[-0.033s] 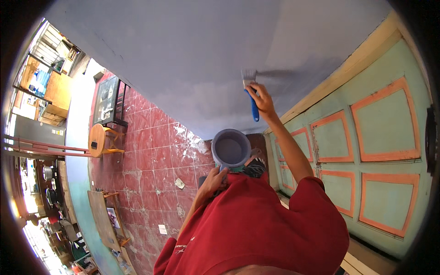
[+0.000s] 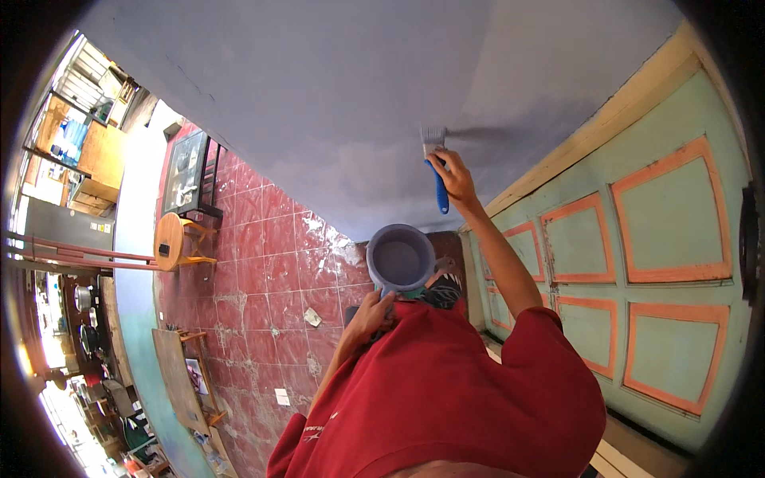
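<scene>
My right hand (image 2: 457,178) is closed around the blue handle of a flat paintbrush (image 2: 441,193), whose bristles point up and lie at the grey-blue wall (image 2: 343,88). A darker, wet-looking streak runs along the wall to the right of the bristles. Low in front of my body, my left hand (image 2: 372,315) grips the short handle of a round grey-blue plastic dipper (image 2: 371,256). Its mouth faces up, and greyish paint (image 2: 398,261) shows inside it.
At the right, a pale green door (image 2: 574,319) with orange-edged panels meets the wall along a cream frame (image 2: 598,143). Red floor tiles (image 2: 255,279) with whitish splashes spread at the left, with a round wooden stool (image 2: 169,242) and a dark glass-topped table (image 2: 186,174).
The paintbrush and my right hand have shifted very slightly downward. My left hand and the dipper stay in place.
</scene>
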A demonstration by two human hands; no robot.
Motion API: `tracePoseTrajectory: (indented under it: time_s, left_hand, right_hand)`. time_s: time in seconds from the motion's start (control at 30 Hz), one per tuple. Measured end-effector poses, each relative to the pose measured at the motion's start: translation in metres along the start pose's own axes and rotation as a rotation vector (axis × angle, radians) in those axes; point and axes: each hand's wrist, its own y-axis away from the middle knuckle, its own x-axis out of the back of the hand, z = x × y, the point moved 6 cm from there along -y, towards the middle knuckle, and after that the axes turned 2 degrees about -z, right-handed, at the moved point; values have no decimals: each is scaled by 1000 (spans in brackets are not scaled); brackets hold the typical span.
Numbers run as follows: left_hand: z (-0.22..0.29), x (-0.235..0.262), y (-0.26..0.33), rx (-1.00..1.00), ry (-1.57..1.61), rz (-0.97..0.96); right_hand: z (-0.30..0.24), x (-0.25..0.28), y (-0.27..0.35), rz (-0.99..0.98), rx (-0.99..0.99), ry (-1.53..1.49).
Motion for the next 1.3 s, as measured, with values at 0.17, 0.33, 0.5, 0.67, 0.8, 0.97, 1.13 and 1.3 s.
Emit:
tracePoseTrajectory:
  time_s: [0.17, 0.33, 0.5, 0.67, 0.8, 0.97, 1.13, 1.3]
  left_hand:
    - [-6, 11, -6, -65, 11, 40]
    - [0, 12, -1, -102, 22, 85]
    - [-4, 13, -7, -104, 69, 67]
    - [-5, 11, -1, -52, 70, 95]
    - [-12, 16, 4, -59, 191, 107]
    - [-11, 33, 17, -42, 321, 201]
    - [-24, 58, 27, -80, 397, 276]
    - [-32, 70, 38, -79, 453, 359]
  right_hand:
    - [5, -29, 22, -123, 13, 20]
    - [-9, 15, -36, -99, 39, 29]
    - [-50, 84, -111, 278, 131, -73]
    - [-32, 17, -65, 142, 5, -73]
    - [-14, -49, 2, -44, -26, -68]
    - [-11, -67, 19, -294, -65, -70]
    - [-31, 10, -79, -18, -5, -147]
    - [-57, 20, -78, 143, 25, -207]
